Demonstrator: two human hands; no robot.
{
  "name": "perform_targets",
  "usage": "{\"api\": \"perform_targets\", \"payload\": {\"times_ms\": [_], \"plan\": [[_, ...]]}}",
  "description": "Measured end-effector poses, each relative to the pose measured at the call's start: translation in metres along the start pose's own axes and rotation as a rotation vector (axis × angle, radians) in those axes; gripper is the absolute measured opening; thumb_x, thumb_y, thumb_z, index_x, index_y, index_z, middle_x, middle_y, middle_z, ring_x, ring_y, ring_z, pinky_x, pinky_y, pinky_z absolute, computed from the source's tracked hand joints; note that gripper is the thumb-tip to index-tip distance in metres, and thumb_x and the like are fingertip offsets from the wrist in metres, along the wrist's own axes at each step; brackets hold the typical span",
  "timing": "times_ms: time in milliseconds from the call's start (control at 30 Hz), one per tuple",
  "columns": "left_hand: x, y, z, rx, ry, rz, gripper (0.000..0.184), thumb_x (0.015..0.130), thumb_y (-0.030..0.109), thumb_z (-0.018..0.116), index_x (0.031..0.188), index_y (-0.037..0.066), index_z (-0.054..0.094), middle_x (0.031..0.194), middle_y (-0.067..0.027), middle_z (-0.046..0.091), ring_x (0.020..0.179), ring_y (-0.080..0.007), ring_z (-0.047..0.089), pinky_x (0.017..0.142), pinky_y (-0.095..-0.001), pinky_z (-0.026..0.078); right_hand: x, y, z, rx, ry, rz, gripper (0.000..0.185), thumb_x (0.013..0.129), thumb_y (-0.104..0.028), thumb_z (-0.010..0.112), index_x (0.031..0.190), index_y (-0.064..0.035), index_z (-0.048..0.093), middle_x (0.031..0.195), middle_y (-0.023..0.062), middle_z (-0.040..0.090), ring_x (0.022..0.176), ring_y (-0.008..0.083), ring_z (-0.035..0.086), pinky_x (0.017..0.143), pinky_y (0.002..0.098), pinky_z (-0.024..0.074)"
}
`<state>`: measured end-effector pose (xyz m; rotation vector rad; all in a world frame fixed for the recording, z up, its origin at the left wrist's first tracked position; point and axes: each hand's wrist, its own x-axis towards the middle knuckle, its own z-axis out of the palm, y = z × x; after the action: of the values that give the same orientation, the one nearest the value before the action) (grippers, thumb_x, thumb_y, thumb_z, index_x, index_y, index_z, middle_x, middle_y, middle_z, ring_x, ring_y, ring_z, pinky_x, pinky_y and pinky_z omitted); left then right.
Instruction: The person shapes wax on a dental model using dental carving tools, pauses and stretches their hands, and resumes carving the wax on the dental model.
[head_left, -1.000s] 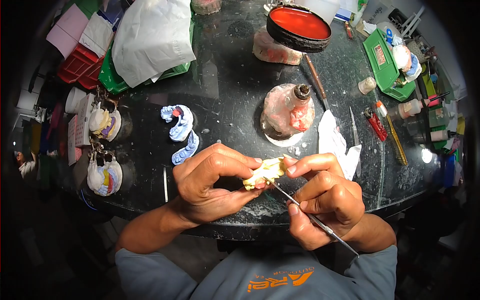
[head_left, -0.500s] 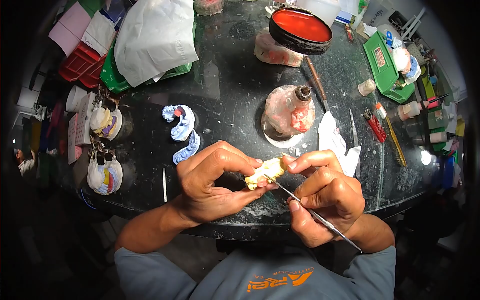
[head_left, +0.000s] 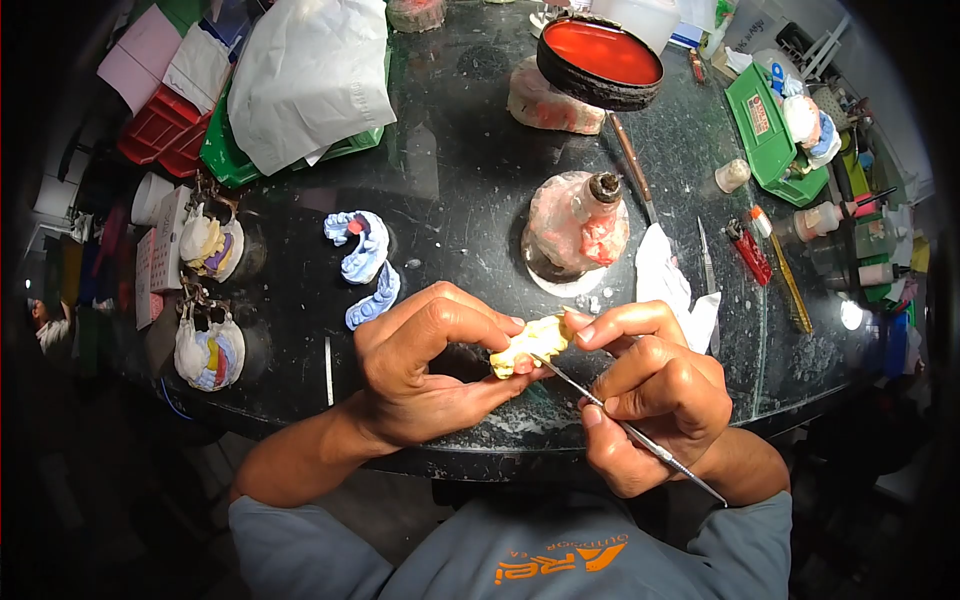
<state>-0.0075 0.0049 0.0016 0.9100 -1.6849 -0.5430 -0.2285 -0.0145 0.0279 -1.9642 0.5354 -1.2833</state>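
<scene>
A small yellow dental model [head_left: 541, 334] is pinched between the thumb and fingers of my left hand [head_left: 425, 365]. My right hand [head_left: 655, 395] is closed round a thin metal dental carving tool [head_left: 646, 440]. The tool's upper tip touches the lower side of the model, beside a pinkish patch. Its other end, slightly hooked, points down towards my right forearm. The index finger of my right hand rests against or close to the model's right end; contact is hard to make out. Left of my hands lie two blue dental casts [head_left: 366, 262] [head_left: 376, 298].
A spirit burner [head_left: 575, 225] stands beyond my hands, with a pan of red wax [head_left: 603, 55] behind it. To the right are a white tissue [head_left: 660, 275], tweezers [head_left: 708, 270] and a red lighter [head_left: 748, 252]. Mounted dental models [head_left: 208, 350] stand at the left.
The tool has shifted very slightly to the right and down with my right hand. My left hand holds the model in nearly the same place.
</scene>
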Motion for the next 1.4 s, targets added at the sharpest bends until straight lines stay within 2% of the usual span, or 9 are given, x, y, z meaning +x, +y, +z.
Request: {"api": "perform_targets", "payload": {"times_ms": [433, 533, 733, 833, 1400], "plan": [[0.0013, 0.0006, -0.0036, 0.011, -0.02, 0.029, 0.039, 0.067, 0.001, 0.096, 0.091, 0.004, 0.066, 0.084, -0.0106, 0.073, 0.08, -0.0209, 0.076, 0.065, -0.0286, 0.061, 0.0011, -0.0001, 0.0013, -0.044, -0.01, -0.005, 0.028, 0.065, 0.009, 0.074, 0.072, -0.007, 0.052, 0.068, 0.0044, 0.064, 0.088, 0.034, 0.073, 0.077, 0.0396, 0.0593], [0.0011, 0.0004, -0.0034, 0.012, -0.024, 0.028, 0.039, 0.067, 0.001, 0.096, 0.091, 0.004, 0.065, 0.085, -0.011, 0.073, 0.079, -0.021, 0.076, 0.065, -0.0286, 0.061, -0.0022, -0.002, -0.0017, 0.015, -0.071, 0.029, 0.022, 0.072, 0.012, 0.069, 0.08, -0.003, 0.054, 0.075, 0.0089, 0.064, 0.099, 0.0338, 0.065, 0.094, 0.0533, 0.0603], [0.001, 0.0007, -0.0036, 0.019, -0.024, 0.033, 0.038, 0.067, 0.0, 0.095, 0.091, 0.004, 0.067, 0.086, -0.0116, 0.074, 0.08, -0.0213, 0.076, 0.065, -0.0289, 0.06, -0.0027, -0.0015, -0.0008, 0.023, -0.071, 0.024, 0.022, 0.072, 0.012, 0.069, 0.08, -0.0031, 0.055, 0.076, 0.0094, 0.065, 0.1, 0.0341, 0.065, 0.097, 0.0539, 0.0594], [0.0019, 0.0011, -0.004, 0.03, -0.025, 0.04, 0.037, 0.067, 0.0, 0.095, 0.091, 0.004, 0.067, 0.087, -0.0118, 0.074, 0.08, -0.0216, 0.076, 0.065, -0.0293, 0.06, 0.0023, -0.0016, 0.0013, -0.008, -0.027, -0.008, 0.024, 0.066, 0.008, 0.075, 0.073, -0.0056, 0.057, 0.07, 0.0053, 0.065, 0.093, 0.0348, 0.072, 0.08, 0.0421, 0.0603], [0.0037, 0.0022, -0.0046, 0.031, -0.02, 0.046, 0.035, 0.067, -0.002, 0.094, 0.09, 0.004, 0.069, 0.087, -0.0109, 0.075, 0.079, -0.0212, 0.076, 0.064, -0.0288, 0.06, 0.0008, -0.0012, 0.0018, -0.003, -0.026, -0.013, 0.023, 0.067, 0.008, 0.076, 0.073, -0.0048, 0.058, 0.072, 0.0069, 0.066, 0.095, 0.0362, 0.07, 0.08, 0.0443, 0.0604]]}}
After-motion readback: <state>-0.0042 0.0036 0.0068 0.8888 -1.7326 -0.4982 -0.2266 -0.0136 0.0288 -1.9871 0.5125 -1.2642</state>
